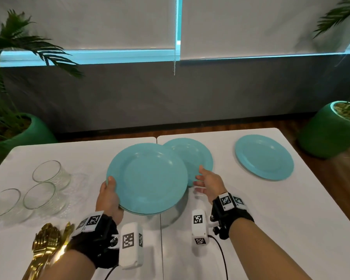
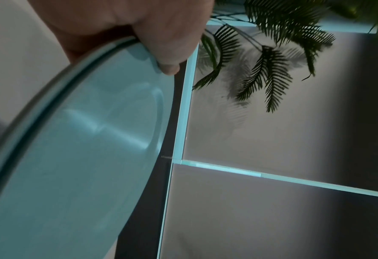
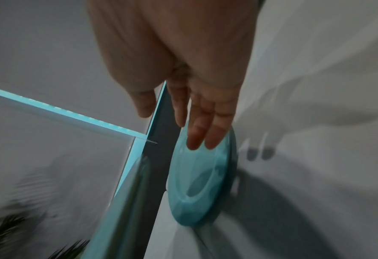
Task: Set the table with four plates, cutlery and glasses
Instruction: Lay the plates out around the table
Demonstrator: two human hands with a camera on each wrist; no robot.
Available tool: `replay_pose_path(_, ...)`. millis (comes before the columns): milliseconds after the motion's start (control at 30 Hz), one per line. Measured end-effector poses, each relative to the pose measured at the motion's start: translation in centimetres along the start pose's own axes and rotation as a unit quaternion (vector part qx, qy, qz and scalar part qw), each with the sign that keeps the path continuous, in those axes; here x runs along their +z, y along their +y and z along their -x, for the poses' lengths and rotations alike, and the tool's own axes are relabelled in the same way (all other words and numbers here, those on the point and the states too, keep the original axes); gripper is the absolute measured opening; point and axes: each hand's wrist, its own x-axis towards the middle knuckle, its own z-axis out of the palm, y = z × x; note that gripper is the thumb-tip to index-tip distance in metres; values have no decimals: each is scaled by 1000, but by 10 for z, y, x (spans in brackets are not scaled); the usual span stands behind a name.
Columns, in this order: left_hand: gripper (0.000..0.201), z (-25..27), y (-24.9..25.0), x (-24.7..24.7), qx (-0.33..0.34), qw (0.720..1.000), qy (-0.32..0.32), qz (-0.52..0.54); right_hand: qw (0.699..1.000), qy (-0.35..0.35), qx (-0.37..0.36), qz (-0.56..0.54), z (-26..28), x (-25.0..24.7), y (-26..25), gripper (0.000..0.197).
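My left hand (image 1: 109,197) grips the near-left rim of a stack of turquoise plates (image 1: 148,178), thumb over the top rim, fingers under. The stack is lifted clear of the white table (image 1: 271,209), tilted slightly; its shadow falls on the tabletop below. The left wrist view shows two rims at the edge, so two plates at least.

My right hand (image 1: 208,183) is free, fingers straight and loosely spread, holding nothing. It hovers just right of the stack, over the near edge of a turquoise plate (image 1: 196,156) lying flat at the table's far middle. Contact with that plate: cannot tell.

Another turquoise plate (image 1: 264,157) lies flat at the far right, well apart from the others.

Three clear glasses (image 1: 42,186) stand grouped at the left of the table. Gold cutlery (image 1: 46,247) is bundled at the near-left, partly hidden by my left forearm.

Potted palms (image 1: 14,126) stand on the floor at both ends.
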Motion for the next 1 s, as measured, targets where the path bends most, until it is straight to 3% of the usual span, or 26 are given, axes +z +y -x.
replay_pose_path(67,38,11,-17,8,-23,999,-36,-12,999,-29,-19,18,19,-7,6,24)
replay_pose_path(167,37,31,-42,22,-49,994,-88,-34,985,44,-85,140,33,-39,20,27)
replay_pose_path(233,37,44,-58,32,-62,991,-106,-48,979,90,-83,166,39,-67,28,31)
replay_pose_path(333,41,63,-76,44,-60,986,-128,-90,985,134,-45,103,52,-106,38,31)
replay_pose_path(433,49,79,-88,51,-55,977,-127,-161,989,139,-15,-37,73,-142,50,23)
replay_pose_path(567,62,82,-99,43,-24,958,-120,-260,969,202,-11,-142,104,-193,67,28)
replay_pose_path(767,66,83,-93,37,17,937,-87,-338,920,362,61,-138,120,-261,111,26)
replay_pose_path(867,64,87,-87,42,43,931,-87,-352,917,361,90,-142,125,-277,122,41)
replay_pose_path(1000,62,89,-86,49,48,927,-83,-363,915,347,89,-185,133,-283,126,45)
